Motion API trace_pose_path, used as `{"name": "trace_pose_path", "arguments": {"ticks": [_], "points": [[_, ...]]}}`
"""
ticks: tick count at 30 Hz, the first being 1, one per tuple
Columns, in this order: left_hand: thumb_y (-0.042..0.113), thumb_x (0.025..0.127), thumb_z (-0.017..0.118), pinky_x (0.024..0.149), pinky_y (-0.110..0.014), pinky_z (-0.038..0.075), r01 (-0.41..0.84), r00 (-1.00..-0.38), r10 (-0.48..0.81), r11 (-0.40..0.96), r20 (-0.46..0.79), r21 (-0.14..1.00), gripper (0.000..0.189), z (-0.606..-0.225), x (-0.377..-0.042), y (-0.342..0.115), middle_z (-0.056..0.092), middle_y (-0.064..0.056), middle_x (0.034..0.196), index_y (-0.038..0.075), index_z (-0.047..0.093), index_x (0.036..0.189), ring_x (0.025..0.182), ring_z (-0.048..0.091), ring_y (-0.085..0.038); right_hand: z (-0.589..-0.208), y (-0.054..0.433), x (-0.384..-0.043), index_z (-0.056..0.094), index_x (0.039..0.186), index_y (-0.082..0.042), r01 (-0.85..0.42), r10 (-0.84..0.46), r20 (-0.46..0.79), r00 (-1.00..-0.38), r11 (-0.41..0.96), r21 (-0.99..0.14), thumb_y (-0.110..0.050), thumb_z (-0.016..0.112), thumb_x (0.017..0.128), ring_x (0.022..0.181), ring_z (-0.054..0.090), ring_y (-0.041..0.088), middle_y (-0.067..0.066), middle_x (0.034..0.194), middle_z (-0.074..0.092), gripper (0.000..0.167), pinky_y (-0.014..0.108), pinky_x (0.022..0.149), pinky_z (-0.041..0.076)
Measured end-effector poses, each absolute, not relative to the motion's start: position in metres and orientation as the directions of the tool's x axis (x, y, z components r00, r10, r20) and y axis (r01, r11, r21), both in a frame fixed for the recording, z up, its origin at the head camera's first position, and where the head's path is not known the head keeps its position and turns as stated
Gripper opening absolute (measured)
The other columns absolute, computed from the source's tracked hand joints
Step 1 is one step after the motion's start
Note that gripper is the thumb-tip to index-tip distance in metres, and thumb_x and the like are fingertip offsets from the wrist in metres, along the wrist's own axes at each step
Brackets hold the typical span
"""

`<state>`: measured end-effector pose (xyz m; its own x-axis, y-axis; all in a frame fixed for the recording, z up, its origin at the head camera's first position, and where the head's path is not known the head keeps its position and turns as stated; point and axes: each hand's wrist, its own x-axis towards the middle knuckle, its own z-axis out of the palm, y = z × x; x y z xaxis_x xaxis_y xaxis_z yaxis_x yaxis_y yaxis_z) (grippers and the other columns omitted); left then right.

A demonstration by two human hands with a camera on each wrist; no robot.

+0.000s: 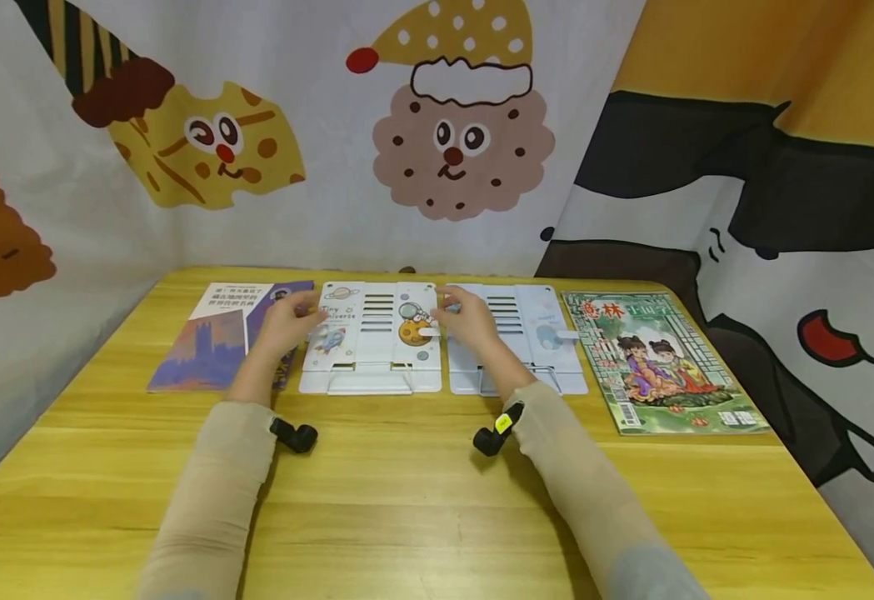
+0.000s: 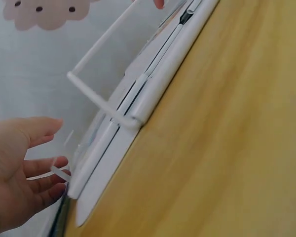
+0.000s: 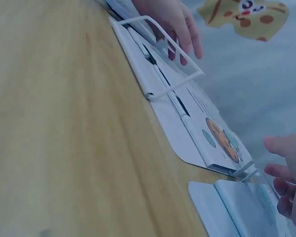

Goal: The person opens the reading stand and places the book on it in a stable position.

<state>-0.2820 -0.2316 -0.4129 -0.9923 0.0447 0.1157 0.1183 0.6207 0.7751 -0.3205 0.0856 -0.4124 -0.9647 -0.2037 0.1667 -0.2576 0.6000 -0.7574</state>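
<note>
A white book stand (image 1: 347, 333) printed with "Tiny Universe", a rocket and an astronaut lies flat on the table. My left hand (image 1: 287, 321) is at its left edge, fingers loosely bent and thumb apart. On the other side, my right hand (image 1: 470, 317) has its fingertips right at the stand's right edge, and it overlaps a second, paler book stand (image 1: 556, 367). Both hands look relaxed, with nothing gripped. A white wire bracket (image 2: 96, 98) juts from the first stand's front in the left wrist view. Small clips (image 3: 244, 170) stick out at its side.
Left of the stands lies a purple and white book (image 1: 212, 350), partly behind my left hand. A green illustrated magazine (image 1: 661, 358) lies at the right. The wooden table (image 1: 377, 500) extends toward me, and a cartoon-printed curtain (image 1: 332, 233) hangs behind it.
</note>
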Motion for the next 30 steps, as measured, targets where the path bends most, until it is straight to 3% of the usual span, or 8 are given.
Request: {"name": "trace_pose_path", "arguments": {"ticks": [4, 8, 15, 25, 30], "points": [[0.021, 0.096, 0.059, 0.093, -0.051, 0.043, 0.099, -0.995, 0.037, 0.598, 0.096, 0.795, 0.053, -0.421, -0.288, -0.232, 0.051, -0.026, 0.131, 0.000, 0.042, 0.142, 0.115, 0.049, -0.039, -0.415, 0.082, -0.328, 0.057, 0.134, -0.017, -0.226, -0.228, 0.098, -0.969, 0.650, -0.725, -0.028, 0.071, 0.088, 0.096, 0.060, 0.023, 0.005, 0.113, 0.065, 0.049, 0.037, 0.078, 0.049], [0.020, 0.097, 0.058, 0.096, -0.051, 0.041, 0.071, -0.997, 0.035, 0.588, 0.062, 0.806, 0.053, -0.427, -0.293, -0.231, 0.050, -0.026, 0.130, 0.000, 0.041, 0.143, 0.116, 0.047, -0.039, -0.418, 0.078, -0.331, 0.056, 0.136, -0.018, -0.210, -0.232, 0.056, -0.971, 0.722, -0.659, -0.031, 0.070, 0.089, 0.100, 0.059, 0.021, 0.003, 0.114, 0.064, 0.050, 0.036, 0.083, 0.047], [0.015, 0.096, 0.058, 0.104, -0.049, 0.034, 0.043, -0.999, 0.007, 0.606, 0.049, 0.795, 0.051, -0.432, -0.300, -0.227, 0.047, -0.030, 0.133, -0.007, 0.043, 0.139, 0.123, 0.043, -0.042, -0.419, 0.074, -0.335, 0.057, 0.135, -0.020, -0.223, -0.246, 0.029, -0.969, 0.815, -0.534, -0.039, 0.068, 0.088, 0.095, 0.058, 0.017, 0.000, 0.111, 0.064, 0.051, 0.034, 0.080, 0.046], [0.013, 0.093, 0.061, 0.106, -0.049, 0.031, 0.017, -0.999, -0.025, 0.616, 0.041, 0.787, 0.052, -0.434, -0.303, -0.226, 0.045, -0.029, 0.133, -0.006, 0.044, 0.139, 0.123, 0.041, -0.041, -0.411, 0.067, -0.334, 0.059, 0.133, -0.021, -0.164, -0.211, -0.040, -0.977, 0.853, -0.496, -0.037, 0.069, 0.088, 0.090, 0.056, 0.015, 0.000, 0.112, 0.063, 0.049, 0.032, 0.073, 0.046], [0.013, 0.093, 0.062, 0.102, -0.051, 0.034, 0.034, -0.998, -0.017, 0.594, 0.054, 0.804, 0.053, -0.434, -0.301, -0.226, 0.045, -0.027, 0.130, -0.005, 0.043, 0.140, 0.119, 0.042, -0.040, -0.412, 0.067, -0.333, 0.056, 0.137, -0.019, -0.163, -0.213, -0.034, -0.976, 0.833, -0.528, -0.035, 0.069, 0.089, 0.084, 0.053, 0.017, 0.002, 0.105, 0.061, 0.052, 0.031, 0.070, 0.043]]}}
